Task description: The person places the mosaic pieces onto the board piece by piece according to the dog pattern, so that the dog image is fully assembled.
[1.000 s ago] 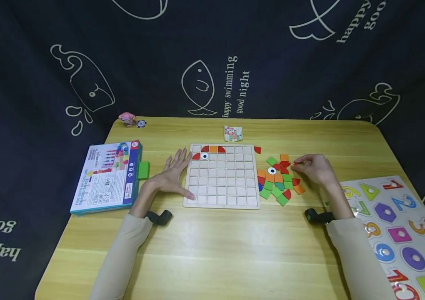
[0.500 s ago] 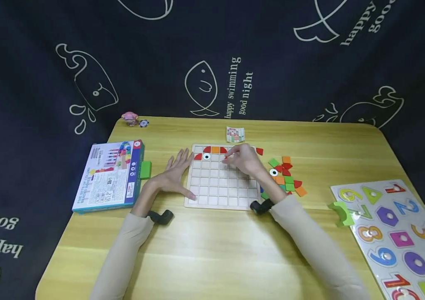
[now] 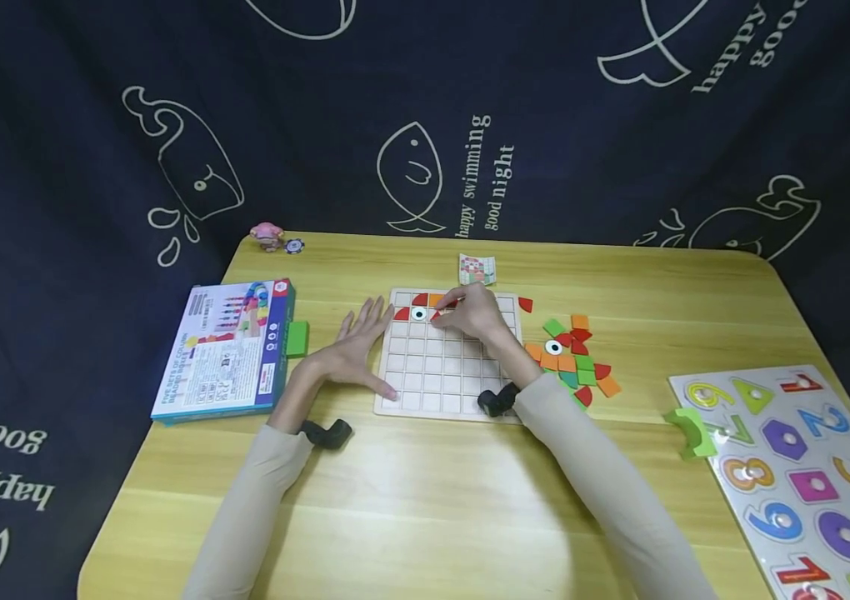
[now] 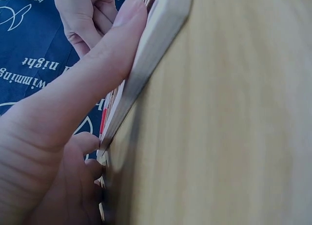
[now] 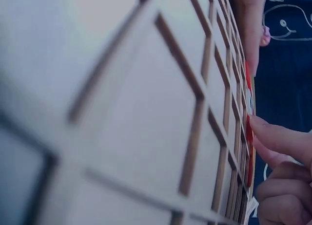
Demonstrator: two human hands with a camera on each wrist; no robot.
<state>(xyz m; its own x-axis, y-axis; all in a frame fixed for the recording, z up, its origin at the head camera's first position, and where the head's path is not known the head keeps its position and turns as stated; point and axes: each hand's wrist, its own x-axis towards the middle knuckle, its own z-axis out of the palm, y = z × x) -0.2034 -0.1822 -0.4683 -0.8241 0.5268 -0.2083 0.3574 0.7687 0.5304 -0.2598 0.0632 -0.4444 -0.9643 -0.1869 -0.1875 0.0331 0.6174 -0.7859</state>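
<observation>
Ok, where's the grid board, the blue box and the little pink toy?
Grid board (image 3: 440, 375), head view, on an empty square near its middle.
Blue box (image 3: 224, 350), head view, on the middle of its printed lid.
Pink toy (image 3: 267, 236), head view, on its body.

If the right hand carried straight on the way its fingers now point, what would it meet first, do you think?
Probably the eye tile on the grid board: the right hand points left along the second row with a red piece, and that tile sits just beyond. Depth is unclear.
</observation>
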